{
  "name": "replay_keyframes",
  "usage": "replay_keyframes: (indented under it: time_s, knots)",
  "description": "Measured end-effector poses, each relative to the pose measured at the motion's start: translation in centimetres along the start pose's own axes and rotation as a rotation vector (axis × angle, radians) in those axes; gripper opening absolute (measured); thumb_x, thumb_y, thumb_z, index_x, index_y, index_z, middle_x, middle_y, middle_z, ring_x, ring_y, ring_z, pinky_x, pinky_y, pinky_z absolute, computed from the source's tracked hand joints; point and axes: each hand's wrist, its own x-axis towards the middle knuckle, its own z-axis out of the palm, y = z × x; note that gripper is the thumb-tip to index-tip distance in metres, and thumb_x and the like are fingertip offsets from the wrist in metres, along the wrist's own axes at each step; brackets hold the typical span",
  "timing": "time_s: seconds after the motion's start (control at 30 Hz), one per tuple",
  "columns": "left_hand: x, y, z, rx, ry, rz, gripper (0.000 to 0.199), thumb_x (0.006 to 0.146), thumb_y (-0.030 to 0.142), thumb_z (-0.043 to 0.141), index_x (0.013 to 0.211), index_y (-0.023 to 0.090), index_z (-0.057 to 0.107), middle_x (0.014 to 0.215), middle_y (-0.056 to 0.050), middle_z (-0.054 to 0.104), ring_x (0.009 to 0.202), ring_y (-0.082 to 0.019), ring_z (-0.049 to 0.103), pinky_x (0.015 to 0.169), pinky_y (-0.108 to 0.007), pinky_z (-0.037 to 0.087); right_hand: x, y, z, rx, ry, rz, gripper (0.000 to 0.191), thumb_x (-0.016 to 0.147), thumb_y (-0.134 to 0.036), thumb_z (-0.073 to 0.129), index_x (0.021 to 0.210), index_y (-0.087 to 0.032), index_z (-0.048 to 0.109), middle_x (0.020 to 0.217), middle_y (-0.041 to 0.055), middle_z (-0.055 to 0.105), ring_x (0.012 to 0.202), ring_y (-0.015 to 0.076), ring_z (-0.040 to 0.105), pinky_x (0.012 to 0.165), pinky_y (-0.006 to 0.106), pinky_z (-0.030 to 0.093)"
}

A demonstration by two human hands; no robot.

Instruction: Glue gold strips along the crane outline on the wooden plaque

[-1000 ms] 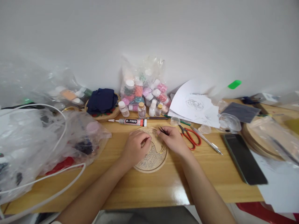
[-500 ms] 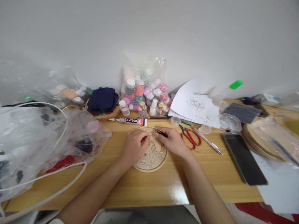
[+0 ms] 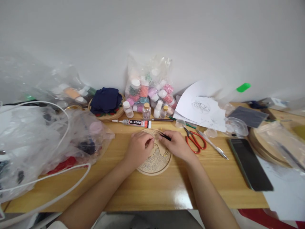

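Note:
A round wooden disc (image 3: 154, 164), carved with fine lines and showing thin golden strands, lies on the table in front of me. Over its left half rests my left hand (image 3: 140, 149), thumb and fingers pinched together; whatever they may hold is hidden or too small to make out. From the right, my right hand (image 3: 177, 144) reaches over the disc's edge, closed on black tweezers (image 3: 165, 136). The tweezers' tips point left, close to the upper middle of the disc. Both hands cover parts of the pattern.
Behind the disc lie a B-7000 glue tube (image 3: 135, 123) and small bottles (image 3: 146, 111). On the right are red-handled scissors (image 3: 195, 141), a pen-like silver tool (image 3: 213, 144) and a phone (image 3: 250, 163). Plastic bags (image 3: 78, 140) and a white cable (image 3: 71, 187) occupy the left.
The camera view has shifted very slightly. Both hands stay over the disc in nearly the same pose, and the tweezers remain in my right hand.

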Motion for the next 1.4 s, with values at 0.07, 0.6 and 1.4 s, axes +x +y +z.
replay_keyframes:
  time_s: [0.07,0.6,1.4]
  knots:
    - [0.01,0.00,0.05,-0.008,0.000,0.002,0.016,0.082,0.014,0.054,0.066,0.019,0.057,0.065,0.001,0.062,0.065,-0.015,0.056,0.068,-0.031,0.037,0.01,0.04,0.02,-0.009,-0.002,-0.003,0.028,0.082,-0.035,0.049,0.061,-0.018,0.049,0.056,-0.0029,0.044,0.056,0.0114,0.039,0.053,0.023,0.029]
    - [-0.08,0.05,-0.12,-0.007,-0.011,-0.004,0.018,0.082,0.015,0.053,0.065,0.019,0.057,0.064,0.001,0.061,0.066,-0.016,0.055,0.068,-0.032,0.037,-0.03,-0.38,0.07,-0.083,0.016,0.030,0.028,0.082,-0.036,0.049,0.060,-0.018,0.046,0.055,-0.0022,0.046,0.056,0.0123,0.041,0.053,0.024,0.028]
    - [-0.05,0.02,-0.08,0.007,-0.019,0.016,0.019,0.083,0.016,0.052,0.065,0.019,0.057,0.065,0.001,0.062,0.067,-0.016,0.056,0.070,-0.032,0.039,-0.07,-0.34,0.27,-0.101,0.045,0.035,0.029,0.082,-0.036,0.049,0.059,-0.018,0.048,0.055,-0.0016,0.048,0.055,0.0125,0.043,0.052,0.024,0.029]
